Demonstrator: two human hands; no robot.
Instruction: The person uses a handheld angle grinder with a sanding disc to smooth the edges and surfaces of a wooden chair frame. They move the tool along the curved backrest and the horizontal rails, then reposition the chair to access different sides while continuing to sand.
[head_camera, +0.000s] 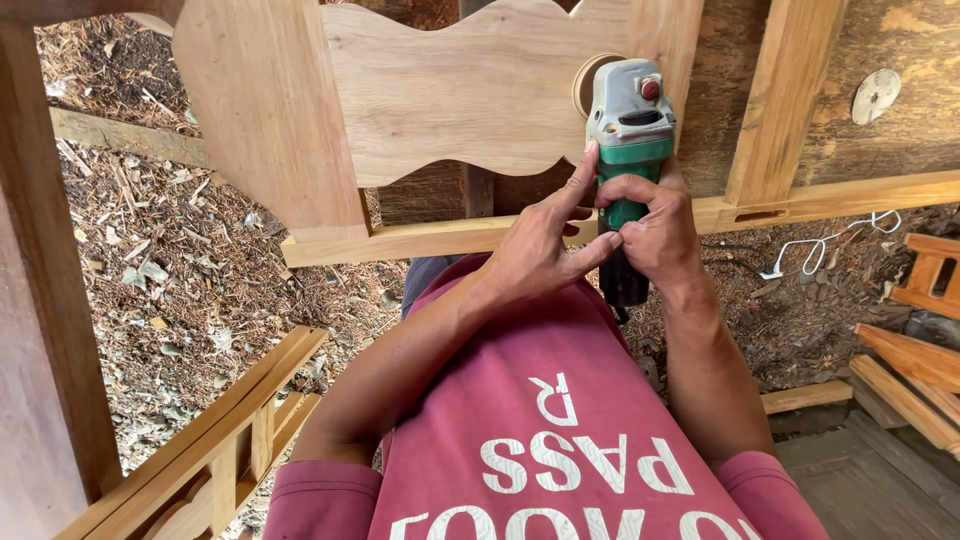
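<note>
Our red shirt (560, 450) fills the near edge at 6 o'clock. Above it, our right hand (662, 232) keeps a closed grip around the green and grey sander (628, 140), while our left hand (540, 245) rests its fingers against the tool's body. At 12 o'clock the sander's disc meets the wavy wooden board (460, 90). Wood shavings (180, 260) cover the floor at 9 o'clock.

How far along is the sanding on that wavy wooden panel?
Done: the wavy-edged pale wooden panel is cut to shape and looks smooth. In hand: the right hand grips the green-and-grey angle grinder, with its disc at the panel's right end; the left hand steadies it. What remains cannot be judged.
</note>
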